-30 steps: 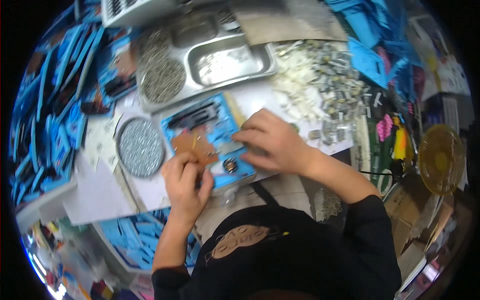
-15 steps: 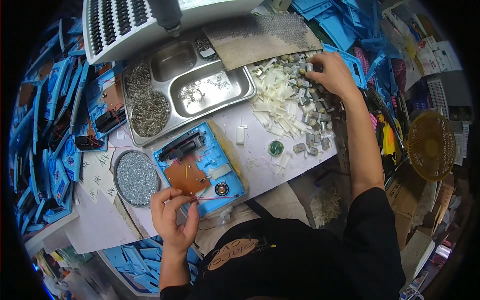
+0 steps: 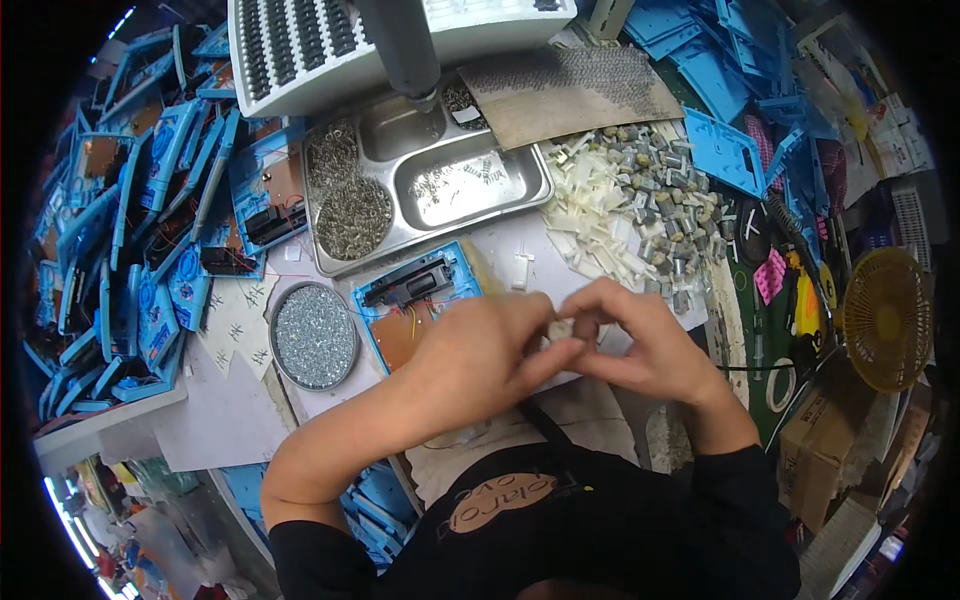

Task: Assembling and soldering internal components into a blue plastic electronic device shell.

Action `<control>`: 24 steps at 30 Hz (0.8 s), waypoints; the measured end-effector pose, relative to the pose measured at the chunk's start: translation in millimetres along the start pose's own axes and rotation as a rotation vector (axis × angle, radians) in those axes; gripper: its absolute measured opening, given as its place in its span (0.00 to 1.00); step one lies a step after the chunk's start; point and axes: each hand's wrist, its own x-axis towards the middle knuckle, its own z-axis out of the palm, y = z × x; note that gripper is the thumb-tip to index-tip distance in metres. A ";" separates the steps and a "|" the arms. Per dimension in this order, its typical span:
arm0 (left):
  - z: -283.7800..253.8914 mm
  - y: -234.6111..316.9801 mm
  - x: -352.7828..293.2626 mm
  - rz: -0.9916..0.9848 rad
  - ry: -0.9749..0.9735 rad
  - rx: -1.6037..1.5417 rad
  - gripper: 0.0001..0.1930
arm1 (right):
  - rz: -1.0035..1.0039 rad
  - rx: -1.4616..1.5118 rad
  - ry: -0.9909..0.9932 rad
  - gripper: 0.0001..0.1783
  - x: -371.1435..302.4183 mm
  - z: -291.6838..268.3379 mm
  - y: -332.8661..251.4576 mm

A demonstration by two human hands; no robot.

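Note:
My left hand [image 3: 480,340] and my right hand [image 3: 650,345] meet in front of my chest, fingertips closed together. Between them is a small motor [image 3: 561,328], pale and partly hidden by the fingers. Under my left hand and forearm lies a blue plastic casing [image 3: 465,283]. Its brown circuit board [image 3: 394,340] and black holder [image 3: 410,283] show at the uncovered end; the rest is covered. Beyond my hands, a white plastic piece [image 3: 522,270] lies by itself on the table. White plastic parts [image 3: 585,205] and loose silver motors [image 3: 675,215] form a pile at the far right.
A steel compartment tray [image 3: 400,235] holds springs and small metal parts. Left of the casing stands a round dish [image 3: 313,335] of tiny silver pieces. A dark tool [image 3: 400,50] hangs above the tray. Blue casings [image 3: 150,200] crowd the left; a yellow basket [image 3: 885,320] is at right.
My right hand has come back from the motor pile to my chest with a small motor. My left hand has left the casing's near edge and moved right to meet it. The view has shifted.

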 end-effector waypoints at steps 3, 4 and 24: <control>-13.9 -3.1 27.1 0.085 -0.324 -0.115 0.15 | 0.109 0.232 0.028 0.24 -23.9 -13.4 11.4; -20.5 -15.7 50.3 0.054 -0.297 -0.136 0.15 | 0.128 0.304 0.053 0.25 -30.0 -15.5 16.7; -52.0 -125.6 236.7 0.253 0.577 0.721 0.08 | 0.215 0.541 0.382 0.28 -40.6 -27.8 38.1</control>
